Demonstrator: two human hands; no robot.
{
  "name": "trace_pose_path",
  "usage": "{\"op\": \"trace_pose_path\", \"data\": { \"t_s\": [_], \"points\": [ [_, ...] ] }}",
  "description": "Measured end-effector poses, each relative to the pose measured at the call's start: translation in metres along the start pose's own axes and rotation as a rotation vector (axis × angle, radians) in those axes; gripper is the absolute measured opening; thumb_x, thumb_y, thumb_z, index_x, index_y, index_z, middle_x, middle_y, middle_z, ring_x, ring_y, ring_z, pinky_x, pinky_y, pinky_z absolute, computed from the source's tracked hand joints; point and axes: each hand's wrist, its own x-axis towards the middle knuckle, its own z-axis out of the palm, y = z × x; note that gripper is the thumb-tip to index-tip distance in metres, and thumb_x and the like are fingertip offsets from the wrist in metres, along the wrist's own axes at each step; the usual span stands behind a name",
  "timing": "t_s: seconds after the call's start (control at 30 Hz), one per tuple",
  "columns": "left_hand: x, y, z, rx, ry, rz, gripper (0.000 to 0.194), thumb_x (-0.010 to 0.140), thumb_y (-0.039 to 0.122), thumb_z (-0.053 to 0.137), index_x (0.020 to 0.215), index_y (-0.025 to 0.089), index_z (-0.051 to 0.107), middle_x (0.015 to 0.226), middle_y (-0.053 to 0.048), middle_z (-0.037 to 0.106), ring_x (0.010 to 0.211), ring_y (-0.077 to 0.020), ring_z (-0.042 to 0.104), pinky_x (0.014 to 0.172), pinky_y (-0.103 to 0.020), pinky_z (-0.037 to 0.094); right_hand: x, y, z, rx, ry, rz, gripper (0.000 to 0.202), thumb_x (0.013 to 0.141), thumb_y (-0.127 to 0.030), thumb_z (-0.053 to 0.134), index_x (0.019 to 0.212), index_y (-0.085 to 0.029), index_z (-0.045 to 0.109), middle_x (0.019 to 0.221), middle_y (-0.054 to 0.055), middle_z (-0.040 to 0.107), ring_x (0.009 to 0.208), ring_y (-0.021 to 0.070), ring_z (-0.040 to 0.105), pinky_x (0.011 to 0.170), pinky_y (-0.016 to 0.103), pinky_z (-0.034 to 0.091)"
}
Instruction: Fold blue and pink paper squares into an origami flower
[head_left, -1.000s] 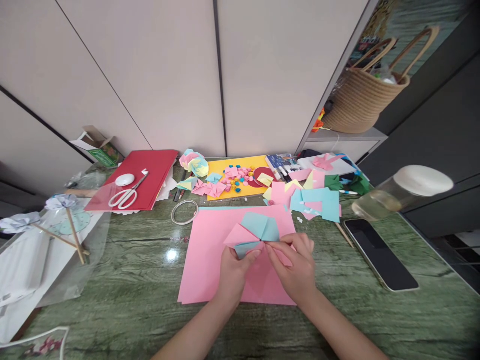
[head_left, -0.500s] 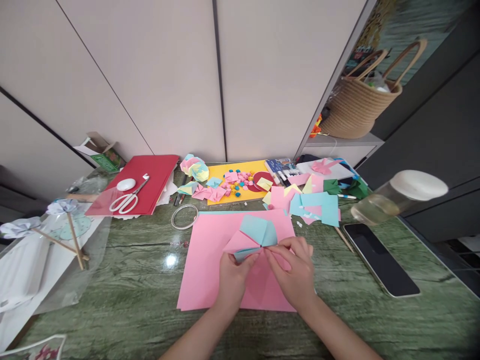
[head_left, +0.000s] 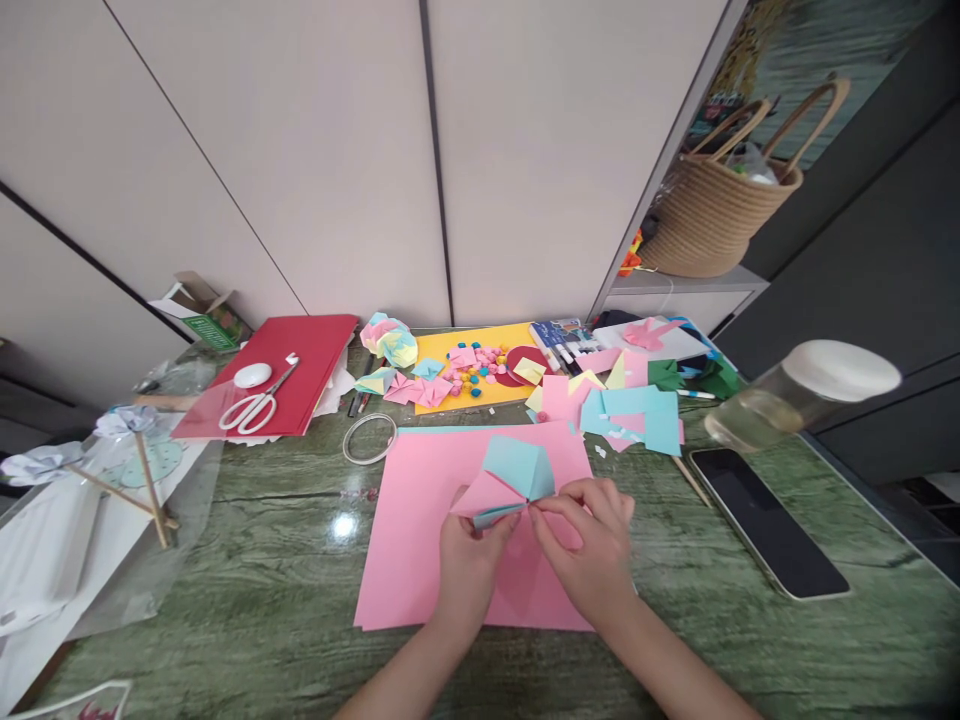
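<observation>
Between my hands is a folded paper piece [head_left: 516, 468] in light blue and pink, with petal-like panels meeting at one point. My left hand [head_left: 474, 545] pinches its lower left edge, thumb in front. The fingertips of my right hand [head_left: 589, 530] are closed on it near the centre point, where the panels come together. Fingers partly hide its lower edge. Beneath both hands lies a stack of pink paper sheets [head_left: 409, 560], a light blue edge peeking out at the top.
A tape roll [head_left: 370, 439] lies left of the stack. White scissors [head_left: 251, 408] rest on red paper [head_left: 315, 350]. Paper scraps [head_left: 630, 410], a yellow sheet [head_left: 510, 335], a phone [head_left: 765, 520] and a lidded cup [head_left: 795, 390] are further back and right. Paper flowers [head_left: 127, 420] lie at left.
My hands stay pinched on the folded paper, which has tilted slightly. The whole view has shifted a little; the other things on the table have not moved.
</observation>
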Motion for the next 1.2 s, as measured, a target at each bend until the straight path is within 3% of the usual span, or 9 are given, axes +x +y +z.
{"op": "trace_pose_path", "data": {
  "t_s": [0.27,0.47,0.67,0.83,0.97,1.1,1.17,1.2],
  "points": [
    [-0.002,0.002,0.003,-0.034,-0.013,-0.037,0.027,0.065,0.026,0.066,0.086,0.009,0.068,0.083,-0.009,0.07,0.079,-0.0236,0.063,0.071,-0.032,0.048,-0.001,0.001,0.001,-0.021,-0.002,0.012,0.01,0.071,-0.024,0.06,0.061,-0.022,0.061,0.065,0.0,0.049,0.067,0.0149,0.044,0.065,0.032,0.026],
    [-0.004,-0.002,0.006,-0.184,0.006,-0.074,0.025,0.063,0.023,0.068,0.085,0.01,0.067,0.089,-0.009,0.069,0.085,-0.0247,0.061,0.076,-0.034,0.047,-0.002,0.0,0.002,-0.001,0.028,0.017,0.006,0.07,-0.021,0.061,0.064,-0.022,0.062,0.065,-0.001,0.048,0.068,0.0151,0.045,0.065,0.031,0.027],
    [0.001,-0.012,0.005,-0.371,0.053,-0.118,0.022,0.059,0.02,0.072,0.077,0.012,0.061,0.075,-0.004,0.066,0.071,-0.0172,0.059,0.069,-0.029,0.045,-0.002,0.006,0.001,-0.027,0.028,0.014,0.004,0.069,-0.019,0.061,0.066,-0.022,0.062,0.067,0.0,0.048,0.069,0.0157,0.045,0.066,0.032,0.028],
    [0.007,-0.014,0.0,-0.531,0.034,-0.179,0.024,0.063,0.018,0.069,0.084,0.014,0.058,0.081,-0.004,0.064,0.073,-0.0138,0.057,0.07,-0.026,0.043,0.001,0.017,0.001,-0.06,0.011,0.038,0.002,0.071,-0.022,0.058,0.068,-0.021,0.059,0.072,0.0,0.047,0.073,0.017,0.046,0.068,0.032,0.029],
    [0.011,-0.011,-0.002,-0.645,0.012,-0.225,0.026,0.064,0.015,0.068,0.088,0.015,0.058,0.084,-0.004,0.063,0.078,-0.0147,0.058,0.076,-0.028,0.043,0.017,0.04,-0.01,-0.054,0.091,0.144,0.009,0.077,-0.025,0.049,0.073,-0.019,0.054,0.081,0.003,0.046,0.083,0.019,0.046,0.073,0.034,0.032],
    [0.012,-0.012,-0.004,-0.675,-0.016,-0.259,0.029,0.064,0.014,0.067,0.091,0.014,0.059,0.09,-0.007,0.064,0.085,-0.018,0.058,0.08,-0.03,0.043,0.036,0.084,-0.027,-0.148,0.261,0.238,0.014,0.08,-0.029,0.043,0.073,-0.018,0.049,0.076,0.003,0.046,0.082,0.0195,0.044,0.073,0.032,0.034],
    [0.012,-0.014,-0.004,-0.667,-0.036,-0.273,0.029,0.064,0.015,0.067,0.092,0.014,0.06,0.093,-0.009,0.064,0.087,-0.0193,0.058,0.08,-0.031,0.043,0.041,0.109,-0.033,-0.265,0.264,0.302,0.018,0.081,-0.031,0.041,0.076,-0.017,0.051,0.072,0.003,0.047,0.073,0.0185,0.045,0.069,0.032,0.034],
    [0.012,-0.015,-0.004,-0.663,-0.05,-0.278,0.03,0.064,0.015,0.066,0.093,0.014,0.06,0.095,-0.009,0.064,0.088,-0.0198,0.058,0.08,-0.031,0.043,0.042,0.12,-0.034,-0.313,0.199,0.322,0.02,0.081,-0.033,0.042,0.076,-0.017,0.052,0.069,0.002,0.048,0.068,0.0179,0.046,0.066,0.032,0.033]
  ]
}}
